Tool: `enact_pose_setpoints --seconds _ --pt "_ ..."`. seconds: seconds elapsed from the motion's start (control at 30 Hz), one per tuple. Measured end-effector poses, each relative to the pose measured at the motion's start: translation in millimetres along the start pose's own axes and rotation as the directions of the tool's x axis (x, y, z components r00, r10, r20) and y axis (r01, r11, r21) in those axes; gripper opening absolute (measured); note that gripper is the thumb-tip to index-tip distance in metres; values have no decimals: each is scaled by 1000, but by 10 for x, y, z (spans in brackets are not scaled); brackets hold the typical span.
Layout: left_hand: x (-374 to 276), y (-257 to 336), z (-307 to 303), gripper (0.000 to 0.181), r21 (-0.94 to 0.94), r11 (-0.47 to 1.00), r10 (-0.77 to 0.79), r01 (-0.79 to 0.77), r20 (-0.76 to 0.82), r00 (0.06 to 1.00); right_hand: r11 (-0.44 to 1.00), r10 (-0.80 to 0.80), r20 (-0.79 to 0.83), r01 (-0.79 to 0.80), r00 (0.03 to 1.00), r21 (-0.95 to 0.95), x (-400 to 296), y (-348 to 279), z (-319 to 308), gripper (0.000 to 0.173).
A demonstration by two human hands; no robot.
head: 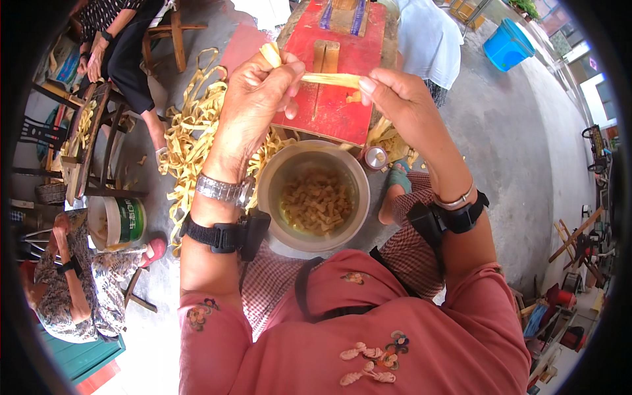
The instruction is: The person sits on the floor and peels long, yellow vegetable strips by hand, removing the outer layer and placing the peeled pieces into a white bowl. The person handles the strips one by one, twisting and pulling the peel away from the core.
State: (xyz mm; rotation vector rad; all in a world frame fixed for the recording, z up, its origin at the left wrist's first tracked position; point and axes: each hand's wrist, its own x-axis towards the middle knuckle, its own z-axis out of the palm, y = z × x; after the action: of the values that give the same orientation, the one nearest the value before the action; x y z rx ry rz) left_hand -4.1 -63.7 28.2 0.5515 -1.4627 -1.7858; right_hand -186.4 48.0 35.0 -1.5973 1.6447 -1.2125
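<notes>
A pale yellow flat strip [333, 79] is stretched between my two hands above a red board [345, 111]. My left hand [264, 81] pinches it between thumb and forefinger, and a folded end [270, 54] of yellow strip sticks up from the fist. At the strip's other end, my right hand [395, 94] grips it with thumb and fingertips. Two wooden blocks [326, 56] stand side by side on the board just behind the strip. Below my hands, a round basin [364, 197] holds many small brownish folded pieces [316, 202] in liquid.
Long yellow strips [195, 133] lie heaped on the floor at left. A small round tin [375, 158] stands beside the basin. Two people sit at left by a narrow wooden bench [96, 128] and a white-green bucket [118, 222]. A blue bucket [508, 44] stands at far right.
</notes>
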Motion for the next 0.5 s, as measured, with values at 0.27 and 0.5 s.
enact_pose_setpoints --seconds 0.27,0.5 --pt "220 -405 -134 10 598 797 179 -88 -95 979 957 88 -21 -90 996 -276 151 353 220 27" --pt "-143 -61 -239 28 763 642 -128 72 14 992 996 87 85 -84 993 -38 -282 23 170 28"
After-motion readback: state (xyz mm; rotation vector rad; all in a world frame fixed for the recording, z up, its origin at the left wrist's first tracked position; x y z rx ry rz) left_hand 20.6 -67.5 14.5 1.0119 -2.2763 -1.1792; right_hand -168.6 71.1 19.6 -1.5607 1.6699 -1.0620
